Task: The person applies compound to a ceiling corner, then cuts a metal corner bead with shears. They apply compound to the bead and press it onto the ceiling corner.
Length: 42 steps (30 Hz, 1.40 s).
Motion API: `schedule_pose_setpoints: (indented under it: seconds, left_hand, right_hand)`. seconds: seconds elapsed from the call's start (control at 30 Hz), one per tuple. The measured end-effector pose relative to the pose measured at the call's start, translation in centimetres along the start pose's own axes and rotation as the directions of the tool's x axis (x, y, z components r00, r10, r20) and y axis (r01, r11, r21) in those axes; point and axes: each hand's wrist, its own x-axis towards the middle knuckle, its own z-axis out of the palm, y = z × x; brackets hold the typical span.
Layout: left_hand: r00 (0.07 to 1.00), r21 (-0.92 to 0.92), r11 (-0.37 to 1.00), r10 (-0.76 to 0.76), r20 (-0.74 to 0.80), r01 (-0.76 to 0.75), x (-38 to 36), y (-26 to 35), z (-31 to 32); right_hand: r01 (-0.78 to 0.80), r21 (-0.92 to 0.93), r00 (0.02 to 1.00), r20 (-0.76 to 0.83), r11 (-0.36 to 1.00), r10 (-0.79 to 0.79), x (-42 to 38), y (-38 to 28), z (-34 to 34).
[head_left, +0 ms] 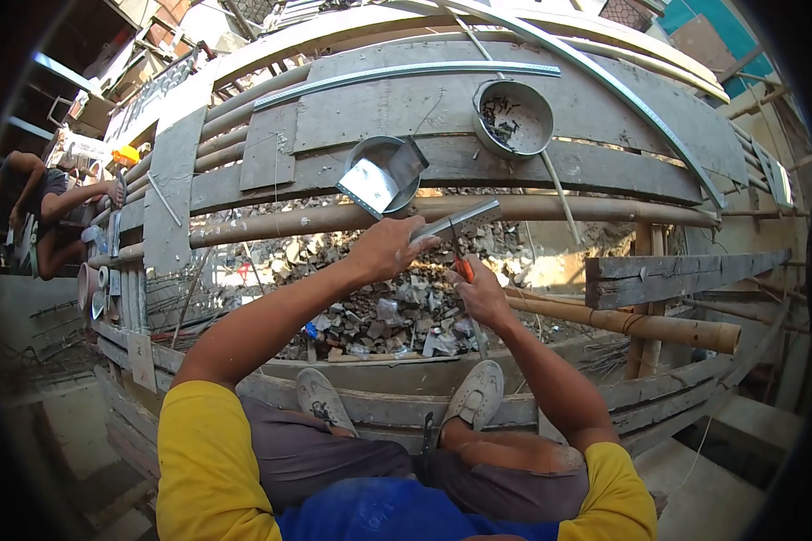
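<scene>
My left hand (390, 248) is closed around a short piece of metal channel (471, 217), which points out to the right over the gap between the planks. In my right hand (484, 293) are orange-handled tin snips (465, 269). Their dark jaws reach up to the channel's lower edge; whether they bite into it is too small to tell. Just beyond my left hand, a metal pot (410, 195) has a shiny bent metal sheet (370, 186) lying across its top. Farther back stands a round bucket (534, 117) with dark small pieces inside.
Long metal strips (406, 76) lie across the plank platform (361, 113). A bamboo pole (325, 219) runs along its near edge. Rubble (397, 311) fills the gap below my hands. At right, a timber beam (677, 275) juts out. Another person (50, 203) crouches at far left.
</scene>
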Motion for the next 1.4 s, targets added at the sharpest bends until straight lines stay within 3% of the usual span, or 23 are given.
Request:
schedule_pose_setpoints:
  seconds: [0.13,0.47,0.57,0.77,0.83,1.07,1.13,1.4]
  left_hand:
    - [1.000,-0.051,0.999,-0.010,0.026,0.011,0.1,-0.5,0.2]
    - [1.000,-0.049,0.999,-0.011,0.019,0.012,0.2,-0.9,0.4]
    - [1.000,-0.044,0.999,0.008,0.029,-0.007,0.2,-1.0,0.5]
    - [0.999,-0.077,0.997,-0.017,0.042,0.020,0.0,-0.7,0.6]
    - [1.000,-0.004,1.000,0.004,0.026,-0.004,0.0,-0.7,0.6]
    - [0.994,-0.040,0.994,0.107,0.034,-0.105,-0.2,-1.0,0.7]
    - [0.975,-0.436,0.892,-0.017,0.222,0.115,-0.6,-0.4,0.4]
    - [0.957,-0.365,0.931,0.103,0.271,0.003,0.3,-2.1,1.4]
  right_hand:
    - [-0.008,0.066,0.994,0.109,0.998,0.000,-0.1,0.6,-0.1]
    - [0.009,0.073,0.987,0.158,0.997,-0.021,0.1,1.2,0.1]
    - [-0.098,0.171,0.975,0.213,0.980,0.061,-0.1,0.6,-0.2]
    - [-0.043,0.107,0.989,0.144,0.993,0.027,-0.2,1.0,0.3]
    - [0.002,0.023,0.998,0.062,1.000,-0.004,-0.6,0.4,0.3]
    - [0.067,0.006,0.997,0.034,0.998,-0.067,-0.7,1.2,0.6]
    - [0.090,-0.025,0.996,0.025,0.996,-0.090,-0.6,1.4,0.8]
    - [0.147,-0.027,0.988,-0.048,0.989,-0.148,-1.0,2.0,1.3]
